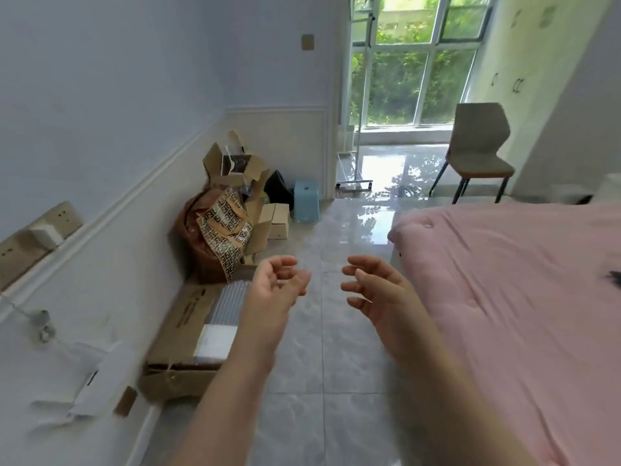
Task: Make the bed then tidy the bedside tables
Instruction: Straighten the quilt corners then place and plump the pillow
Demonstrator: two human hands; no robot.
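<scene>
Just 2 empty hands, left hand point(275, 290) and right hand point(383, 294), beside 1 bed point(521, 297)

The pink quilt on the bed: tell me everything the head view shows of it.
The pink quilt looks like soft padded cloth, stitched in spots that leave small dimples. It lies spread fairly flat over the bed, filling the right side of the view, with shallow creases and a rounded corner nearest the tiled floor. Its left edge hangs over the bedside. A small dark thing lies on it at the frame's right edge, too cropped to identify. Neither hand touches it; the right hand hovers beside its edge.
</scene>
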